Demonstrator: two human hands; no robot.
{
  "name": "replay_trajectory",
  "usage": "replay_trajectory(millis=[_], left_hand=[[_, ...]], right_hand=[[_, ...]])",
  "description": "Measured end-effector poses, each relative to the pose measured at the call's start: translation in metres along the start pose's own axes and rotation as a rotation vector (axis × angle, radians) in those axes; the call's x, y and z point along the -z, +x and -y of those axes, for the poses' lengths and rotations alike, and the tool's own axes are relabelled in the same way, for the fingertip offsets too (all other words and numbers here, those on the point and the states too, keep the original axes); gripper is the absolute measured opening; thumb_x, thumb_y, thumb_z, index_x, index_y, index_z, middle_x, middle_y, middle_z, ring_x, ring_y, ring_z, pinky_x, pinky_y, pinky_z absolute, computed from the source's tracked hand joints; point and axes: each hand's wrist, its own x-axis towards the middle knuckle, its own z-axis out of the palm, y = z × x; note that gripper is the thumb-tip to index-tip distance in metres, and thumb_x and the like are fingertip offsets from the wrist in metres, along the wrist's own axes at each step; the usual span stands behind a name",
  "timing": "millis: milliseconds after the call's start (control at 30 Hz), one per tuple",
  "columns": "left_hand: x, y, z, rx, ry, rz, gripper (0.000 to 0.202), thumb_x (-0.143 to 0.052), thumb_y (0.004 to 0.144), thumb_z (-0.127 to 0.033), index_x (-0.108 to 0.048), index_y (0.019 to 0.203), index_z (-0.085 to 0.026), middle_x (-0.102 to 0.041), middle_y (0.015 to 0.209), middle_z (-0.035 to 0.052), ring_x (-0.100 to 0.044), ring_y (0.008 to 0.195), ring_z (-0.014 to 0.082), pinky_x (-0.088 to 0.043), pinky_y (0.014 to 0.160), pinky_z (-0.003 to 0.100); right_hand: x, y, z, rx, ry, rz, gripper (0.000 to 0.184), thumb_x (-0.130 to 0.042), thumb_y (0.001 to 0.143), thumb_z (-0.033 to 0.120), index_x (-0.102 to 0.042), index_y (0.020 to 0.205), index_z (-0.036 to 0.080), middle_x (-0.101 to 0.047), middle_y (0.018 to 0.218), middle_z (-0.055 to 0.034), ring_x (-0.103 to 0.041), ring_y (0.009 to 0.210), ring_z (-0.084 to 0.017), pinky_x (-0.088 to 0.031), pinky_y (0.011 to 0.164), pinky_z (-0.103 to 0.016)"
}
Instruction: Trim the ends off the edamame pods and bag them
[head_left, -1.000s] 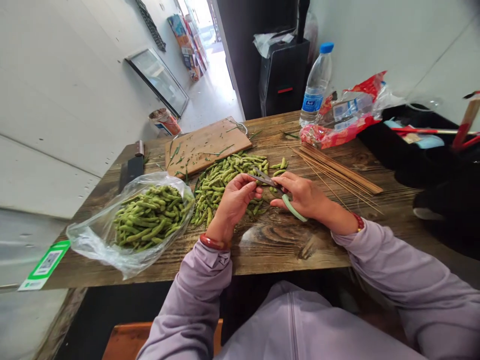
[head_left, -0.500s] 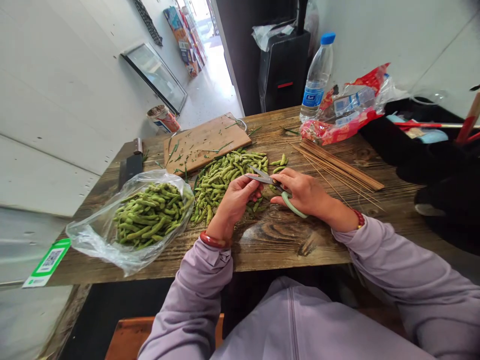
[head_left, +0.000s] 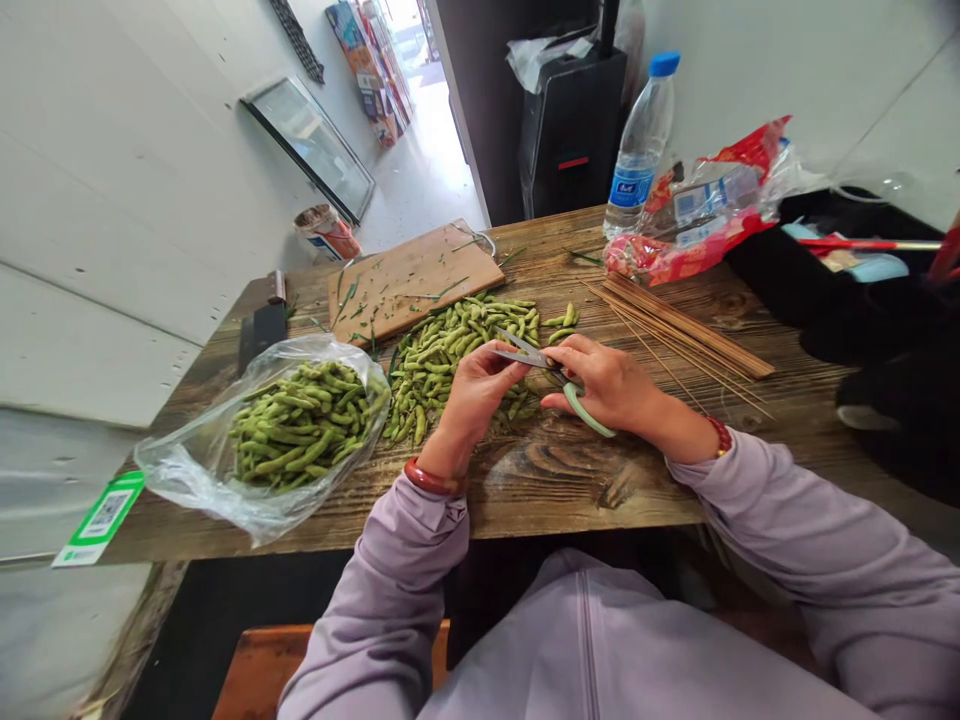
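Note:
My right hand [head_left: 611, 385] is closed around scissors [head_left: 589, 412] with pale green handles. Their blades are parted and point left, toward the fingertips of my left hand [head_left: 480, 390]. Thumb and fingers of that left hand are pinched together right at the blades; whatever is between them is too hidden to name. Below and behind both hands lies a loose heap of green edamame pods [head_left: 431, 370] on the wooden table [head_left: 540, 490]. To the left, a clear plastic bag [head_left: 195, 490] lies open, full of more pods [head_left: 300, 430].
A cutting board [head_left: 412, 275] with green scraps lies behind the heap, and a cleaver [head_left: 262, 335] is left of it. Bamboo skewers [head_left: 682, 325] lie at right. Beyond them stand a water bottle [head_left: 641, 150] and a red plastic package [head_left: 697, 250]. A green QR card [head_left: 105, 515] hangs at the left edge.
My left hand has shifted slightly, its thumb and fingers now pinched closer to the scissor blades. The right hand keeps hold of the scissors. The camera view has moved a little.

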Motion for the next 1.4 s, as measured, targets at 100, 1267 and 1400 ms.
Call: replay_trajectory(millis=[100,1267,1400], left_hand=[[-0.004,0.0,0.0,0.005,-0.014,0.028,0.032,-0.091,0.064,-0.039,-0.071,0.073,-0.016,-0.068,0.073,0.0008,-0.06,0.071,0.0116,-0.048,0.07,0.024],[0.016,0.012,0.006,-0.198,0.684,-0.023,0.007,-0.066,0.08,-0.022,-0.07,0.076,-0.02,-0.066,0.075,0.0026,-0.056,0.074,0.0171,-0.044,0.072,0.028],[0.015,0.006,0.008,-0.212,1.127,0.179,0.011,-0.065,0.082,-0.022,-0.076,0.085,-0.021,-0.068,0.087,0.0064,-0.059,0.078,0.0206,-0.043,0.073,0.031]], right_hand=[[-0.002,0.0,0.0,-0.003,0.024,-0.01,0.051,-0.077,0.083,0.04,-0.059,0.126,0.019,-0.065,0.112,-0.0108,-0.065,0.084,-0.023,-0.054,0.077,-0.037],[0.009,0.003,-0.011,-0.112,-0.065,-0.104,0.036,-0.062,0.095,0.046,-0.062,0.12,0.02,-0.068,0.106,-0.0111,-0.065,0.097,-0.029,-0.051,0.081,-0.039],[0.006,0.002,-0.012,-0.119,-0.059,-0.102,0.039,-0.062,0.095,0.045,-0.062,0.122,0.017,-0.068,0.108,-0.0133,-0.065,0.094,-0.029,-0.051,0.079,-0.039]])
